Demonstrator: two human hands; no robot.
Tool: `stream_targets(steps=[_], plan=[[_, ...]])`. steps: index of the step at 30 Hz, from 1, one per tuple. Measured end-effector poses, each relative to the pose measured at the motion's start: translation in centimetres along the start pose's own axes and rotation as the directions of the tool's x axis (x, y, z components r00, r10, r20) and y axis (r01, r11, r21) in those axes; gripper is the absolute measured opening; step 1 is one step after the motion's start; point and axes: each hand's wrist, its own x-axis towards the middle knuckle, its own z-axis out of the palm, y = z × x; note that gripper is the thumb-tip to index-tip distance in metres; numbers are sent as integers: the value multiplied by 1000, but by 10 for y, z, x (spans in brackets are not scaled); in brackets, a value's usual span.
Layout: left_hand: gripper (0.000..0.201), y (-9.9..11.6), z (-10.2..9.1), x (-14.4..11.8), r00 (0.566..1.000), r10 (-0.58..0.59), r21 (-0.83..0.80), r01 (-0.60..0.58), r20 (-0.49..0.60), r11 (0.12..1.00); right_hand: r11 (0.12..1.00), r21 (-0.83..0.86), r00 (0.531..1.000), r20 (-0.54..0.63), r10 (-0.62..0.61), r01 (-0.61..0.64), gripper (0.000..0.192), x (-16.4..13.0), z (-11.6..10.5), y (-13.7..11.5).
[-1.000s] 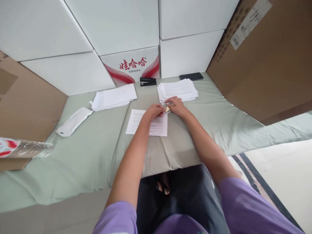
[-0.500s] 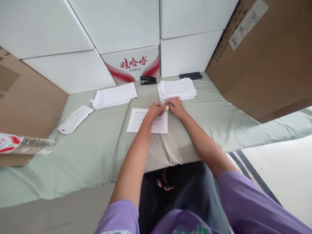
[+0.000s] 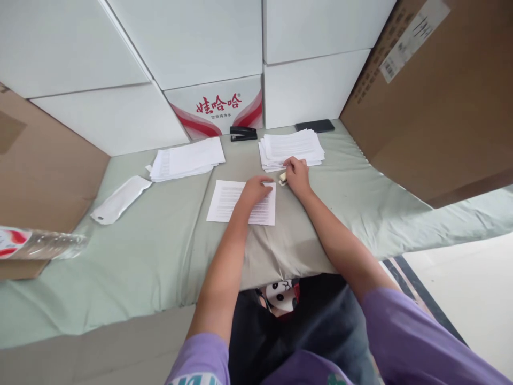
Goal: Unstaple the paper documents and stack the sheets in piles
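R hand (image 3: 297,174) grip: fingers curled round a small cream item (image 3: 282,178), type too small to tell, just R of the printed sheet (image 3: 224,206). L hand (image 3: 255,191) grip: slack, thumb parted from fingers, at sheet's upper R corner; no hold visible from where I stand. Step in hand, prob.: working that corner. Next move calls for flat sheet, firm pinch on item. Farther back on desk (image 3: 148,256): R paper stack (image 3: 294,144), L paper stack (image 3: 188,159), blk stapler (image 3: 243,137) betw.
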Motion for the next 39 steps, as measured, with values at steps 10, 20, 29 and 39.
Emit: stream_targets(steps=[10, 20, 29, 39], plan=[[20, 7, 6, -11, 860, 506, 556, -390, -66, 735, 999, -26, 999, -10, -31, 31, 32, -1, 3, 0], [24, -3, -41, -10, 796, 426, 195, -379, -430, 905, 957, -4, 953, 94, -290, 291, 33, -21, -19, -36], [24, -14, -49, -5, 799, 209, -128, -334, -564, 934, 912, 118, 867, 283, -410, 392, 31, -21, -5, -34], [24, -11, -55, -7, 841, 144, -164, -265, -522, 950, 918, 331, 933, 205, -296, 219, 33, -20, -10, -35]])
